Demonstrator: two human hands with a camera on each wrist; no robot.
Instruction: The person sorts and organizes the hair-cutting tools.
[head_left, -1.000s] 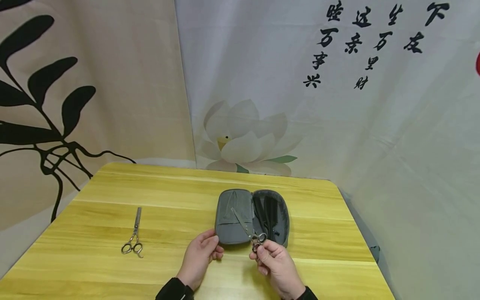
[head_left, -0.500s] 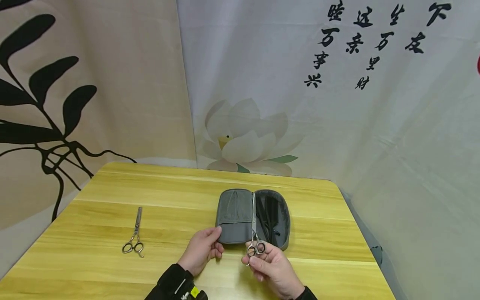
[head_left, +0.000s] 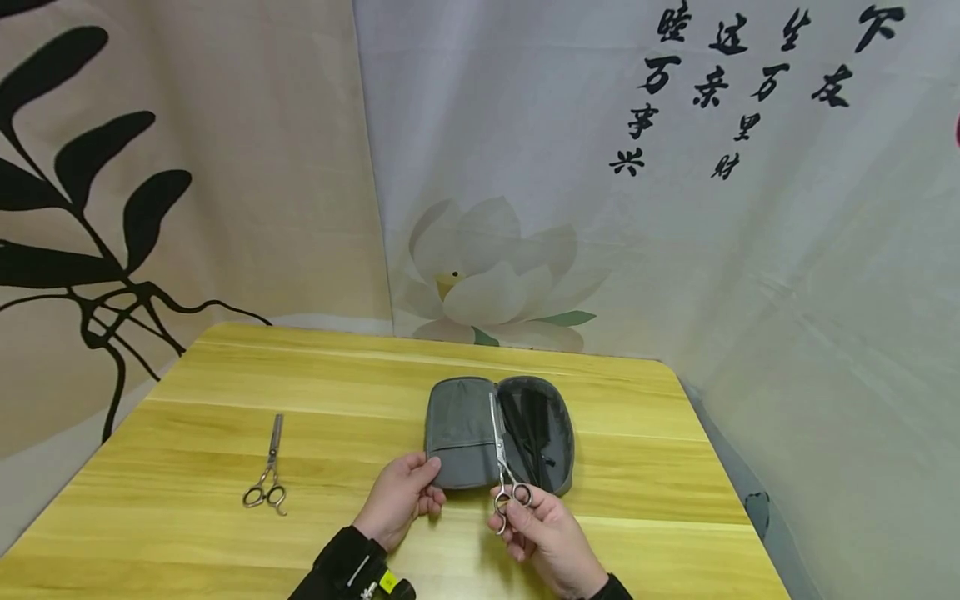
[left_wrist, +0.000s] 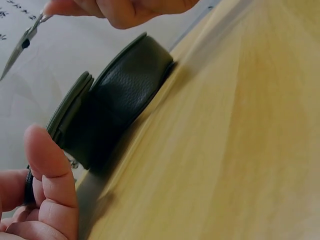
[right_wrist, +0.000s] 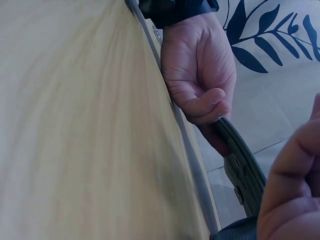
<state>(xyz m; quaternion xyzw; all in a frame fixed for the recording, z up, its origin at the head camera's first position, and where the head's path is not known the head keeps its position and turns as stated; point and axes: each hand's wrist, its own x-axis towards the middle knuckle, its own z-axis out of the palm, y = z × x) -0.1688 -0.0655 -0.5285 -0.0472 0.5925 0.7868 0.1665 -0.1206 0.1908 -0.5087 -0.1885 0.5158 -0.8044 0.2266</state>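
Observation:
A grey zip case (head_left: 460, 422) lies unfolded on the table, with a pocket on its left flap and dark items in its right half. The lower left corner of that flap is pinched between thumb and fingers of my left hand (head_left: 402, 498). Over the case's middle fold my right hand (head_left: 551, 533) holds a pair of scissors (head_left: 500, 450) by the finger rings, blades pointing away from me. In the left wrist view, the scissors (left_wrist: 25, 42) are raised clear of the case (left_wrist: 134, 75). My right fingers partly hide the rings.
A second pair of scissors (head_left: 272, 468), which look like thinning scissors, lies on the left of the wooden table (head_left: 150, 533). A printed cloth backdrop (head_left: 495, 167) hangs behind the table's far edge.
The scissors in my right hand have turned from slanting left to nearly straight ahead. The case has shifted slightly left over the last half second. My left hand stays at its corner.

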